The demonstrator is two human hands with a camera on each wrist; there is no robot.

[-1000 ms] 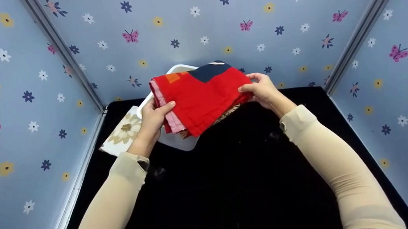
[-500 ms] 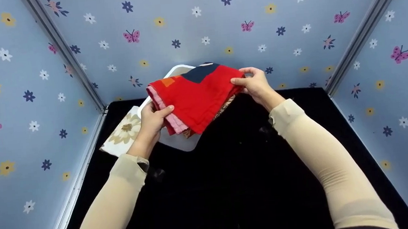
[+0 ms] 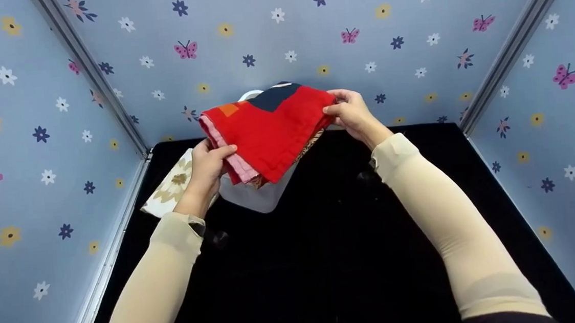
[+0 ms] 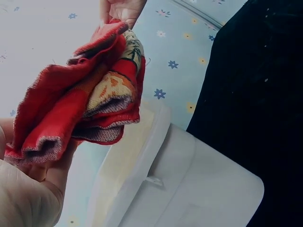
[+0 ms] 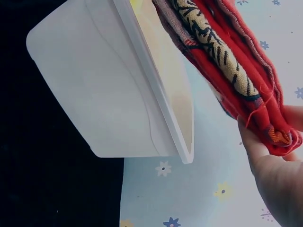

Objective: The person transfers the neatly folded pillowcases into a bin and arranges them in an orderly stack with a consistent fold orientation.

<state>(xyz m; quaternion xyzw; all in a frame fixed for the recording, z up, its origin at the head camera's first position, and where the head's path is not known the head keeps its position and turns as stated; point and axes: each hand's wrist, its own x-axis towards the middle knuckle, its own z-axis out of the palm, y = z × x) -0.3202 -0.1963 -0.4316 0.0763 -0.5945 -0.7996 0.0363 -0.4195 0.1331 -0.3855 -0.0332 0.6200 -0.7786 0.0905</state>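
A folded red towel (image 3: pixel 285 136) with a navy patch, an orange patch and a pink underside is held up between both hands. My left hand (image 3: pixel 207 168) grips its left edge, thumb on top. At the opposite edge my right hand (image 3: pixel 354 114) pinches the layers between thumb and fingers. Several stacked folds of the towel (image 4: pixel 71 94) show in the left wrist view. Below it stands a white plastic bin (image 5: pixel 104 90), its opening largely hidden by the towel in the head view.
A white cloth with a tan flower (image 3: pixel 166 191) lies on the black table surface (image 3: pixel 326 261) left of the bin, partly behind the left hand. Blue panels with printed flowers and butterflies (image 3: pixel 278 39) enclose the back and both sides.
Both hands have shifted left and slightly up with the towel, the right hand further than the left. The towel now covers more of the bin's rim.
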